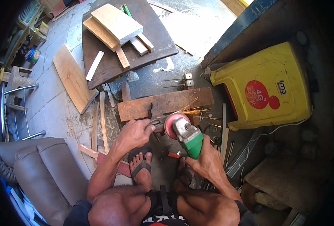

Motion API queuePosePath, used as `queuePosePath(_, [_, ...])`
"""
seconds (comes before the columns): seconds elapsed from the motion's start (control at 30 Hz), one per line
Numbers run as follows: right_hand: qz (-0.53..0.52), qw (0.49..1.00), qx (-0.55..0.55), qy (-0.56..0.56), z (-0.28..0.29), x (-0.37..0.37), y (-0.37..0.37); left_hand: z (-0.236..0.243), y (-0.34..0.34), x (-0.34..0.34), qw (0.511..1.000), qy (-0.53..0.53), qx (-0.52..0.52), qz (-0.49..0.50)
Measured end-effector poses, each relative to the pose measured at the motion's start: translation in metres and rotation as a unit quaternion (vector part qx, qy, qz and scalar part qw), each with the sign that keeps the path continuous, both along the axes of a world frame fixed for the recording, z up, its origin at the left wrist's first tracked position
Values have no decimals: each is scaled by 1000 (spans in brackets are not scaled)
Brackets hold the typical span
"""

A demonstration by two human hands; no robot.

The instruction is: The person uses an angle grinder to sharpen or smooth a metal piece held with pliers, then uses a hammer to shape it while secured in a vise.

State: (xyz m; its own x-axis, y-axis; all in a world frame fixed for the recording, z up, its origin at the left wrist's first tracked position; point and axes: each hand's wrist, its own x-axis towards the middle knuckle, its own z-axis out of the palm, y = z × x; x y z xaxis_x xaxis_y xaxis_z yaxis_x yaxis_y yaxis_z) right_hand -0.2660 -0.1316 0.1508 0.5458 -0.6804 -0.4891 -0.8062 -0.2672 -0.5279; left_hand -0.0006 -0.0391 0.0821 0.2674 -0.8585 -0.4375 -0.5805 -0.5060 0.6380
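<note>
My right hand (207,160) is wrapped round the green body of an angle grinder (190,143) with a grey metal head. Its red-rimmed disc (170,126) faces left, and orange sparks (197,111) stream off to the right. My left hand (134,135) is closed on a dark metal piece (157,123) whose far end meets the disc. My fingers and the disc hide part of it, so its exact kind is unclear. Just beyond both hands lies a thick brown wooden beam (137,110), with the sparks passing over its right part.
A low dark table (155,45) bearing stacked boards (118,22) stands ahead. A yellow plastic stool (264,90) lies at the right, near a white cord (264,133). A plank (73,79) and a brown cushioned seat (48,173) are at the left. My sandalled feet (141,167) are below the disc.
</note>
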Motion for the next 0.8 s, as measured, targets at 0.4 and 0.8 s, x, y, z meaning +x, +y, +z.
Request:
queuePosePath(0.4, [23, 999, -20, -13, -1, 4, 0, -4, 1, 2, 999, -7, -25, -23])
queuePosePath(0.8, [27, 1000, -11, -8, 3, 5, 6, 0, 1, 7, 998, 1, -16, -53])
